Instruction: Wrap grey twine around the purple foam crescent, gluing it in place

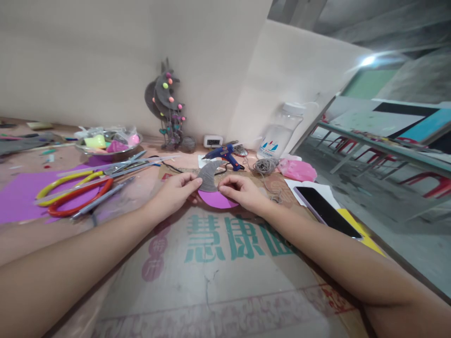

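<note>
Above a cardboard sheet (225, 281), my left hand (181, 190) pinches the left side of a grey crescent (208, 177) that looks wrapped in yarn. A purple paper piece (218, 200) with a rounded lower edge shows below the crescent; whether the two are joined I cannot tell. My right hand (239, 190) is closed, thumb against fingers, at the crescent's right edge and over the purple piece. What its fingertips hold is hidden. Just beyond the hands lies a blue glue gun (225, 154). A ball of grey yarn (266, 165) sits to its right.
Scissors with yellow and red handles (81, 197) lie left on purple paper (17, 195). Behind stand a metal bowl (112, 152), a grey moon ornament (165, 101) with coloured balls and a water bottle (280, 131). A phone (327, 211) lies right, near the table edge.
</note>
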The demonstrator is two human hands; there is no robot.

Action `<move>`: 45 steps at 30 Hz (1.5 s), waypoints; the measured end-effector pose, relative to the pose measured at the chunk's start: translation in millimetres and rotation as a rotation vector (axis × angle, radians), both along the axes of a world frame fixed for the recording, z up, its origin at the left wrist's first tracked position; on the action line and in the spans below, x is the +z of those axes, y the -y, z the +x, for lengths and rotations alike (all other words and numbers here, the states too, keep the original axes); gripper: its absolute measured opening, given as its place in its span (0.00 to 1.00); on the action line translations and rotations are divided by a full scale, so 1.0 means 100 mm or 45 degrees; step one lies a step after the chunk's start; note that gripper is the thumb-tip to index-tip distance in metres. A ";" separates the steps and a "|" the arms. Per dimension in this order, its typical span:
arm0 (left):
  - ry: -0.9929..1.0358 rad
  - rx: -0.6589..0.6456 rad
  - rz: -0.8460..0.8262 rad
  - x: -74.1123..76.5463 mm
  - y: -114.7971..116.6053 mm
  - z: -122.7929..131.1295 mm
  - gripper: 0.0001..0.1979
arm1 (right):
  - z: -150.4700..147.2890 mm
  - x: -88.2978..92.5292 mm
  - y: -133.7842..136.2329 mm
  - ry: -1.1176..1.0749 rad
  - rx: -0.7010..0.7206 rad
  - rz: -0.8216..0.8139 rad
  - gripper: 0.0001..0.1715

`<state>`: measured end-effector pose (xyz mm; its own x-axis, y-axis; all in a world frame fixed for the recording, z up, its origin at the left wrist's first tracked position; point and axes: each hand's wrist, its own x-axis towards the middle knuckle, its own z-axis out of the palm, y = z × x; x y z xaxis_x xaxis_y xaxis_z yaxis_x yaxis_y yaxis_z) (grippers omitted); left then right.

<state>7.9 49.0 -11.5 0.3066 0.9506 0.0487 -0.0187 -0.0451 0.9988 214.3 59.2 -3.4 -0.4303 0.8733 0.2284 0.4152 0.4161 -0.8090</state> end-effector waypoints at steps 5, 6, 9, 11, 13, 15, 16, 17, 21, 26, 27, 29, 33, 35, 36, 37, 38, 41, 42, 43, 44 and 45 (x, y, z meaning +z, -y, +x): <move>-0.018 0.004 -0.026 0.03 0.02 0.01 0.13 | -0.02 -0.05 -0.01 0.012 -0.066 -0.006 0.11; -0.016 0.007 -0.025 0.03 0.02 0.01 0.13 | -0.02 -0.06 -0.02 0.023 -0.067 0.002 0.11; -0.011 0.007 -0.004 0.03 0.02 0.00 0.13 | -0.01 -0.06 -0.02 0.046 -0.072 0.057 0.14; -0.019 0.008 0.019 0.02 0.03 0.00 0.13 | 0.00 -0.03 -0.01 0.040 -0.080 0.153 0.17; -0.042 0.018 0.035 0.03 0.03 0.00 0.13 | 0.01 0.01 0.00 0.040 -0.086 0.288 0.18; -0.072 0.032 0.046 0.04 0.04 0.00 0.13 | 0.00 0.02 0.00 0.065 -0.070 0.399 0.15; -0.089 0.037 0.052 0.05 0.04 0.01 0.13 | 0.00 0.02 0.01 0.082 -0.057 0.431 0.14; -0.102 0.041 0.059 0.06 0.04 0.01 0.12 | -0.01 0.01 0.02 0.101 -0.036 0.445 0.12; -0.123 0.042 0.088 0.07 0.05 0.02 0.13 | -0.05 -0.06 0.04 0.162 0.005 0.450 0.07; -0.290 -0.003 0.208 0.05 0.06 -0.01 0.13 | -0.06 -0.07 0.06 0.162 0.011 0.477 0.08; -0.324 -0.013 0.232 0.04 0.06 -0.01 0.13 | -0.06 -0.05 0.07 0.162 0.018 0.476 0.08; -0.354 -0.016 0.260 0.03 0.06 -0.02 0.12 | -0.04 0.02 0.07 0.175 0.028 0.436 0.08; -0.352 0.024 0.248 0.03 0.06 -0.02 0.13 | 0.02 0.14 0.04 0.301 0.092 0.225 0.10; -0.335 0.055 0.242 0.04 0.06 -0.02 0.14 | 0.06 0.18 0.01 0.363 0.124 0.125 0.09; -0.324 0.069 0.244 0.05 0.07 -0.02 0.14 | 0.08 0.20 -0.01 0.379 0.128 0.092 0.09; -0.313 0.082 0.249 0.05 0.07 -0.01 0.13 | 0.10 0.22 -0.02 0.386 0.118 0.074 0.10; -0.306 0.091 0.255 0.06 0.07 -0.01 0.13 | 0.12 0.24 -0.04 0.388 0.097 0.074 0.11; -0.296 0.104 0.272 0.05 0.07 -0.01 0.13 | 0.15 0.31 -0.06 0.390 -0.014 0.171 0.11; -0.290 0.106 0.266 0.05 0.07 -0.02 0.13 | 0.15 0.32 -0.06 0.374 -0.039 0.197 0.10; -0.287 0.102 0.254 0.05 0.06 -0.02 0.13 | 0.15 0.33 -0.05 0.337 -0.044 0.200 0.09; -0.278 0.102 0.241 0.04 0.06 -0.01 0.12 | 0.14 0.32 -0.04 0.277 -0.020 0.165 0.09; -0.270 0.101 0.225 0.05 0.06 -0.01 0.12 | 0.13 0.30 -0.04 0.192 0.028 0.087 0.11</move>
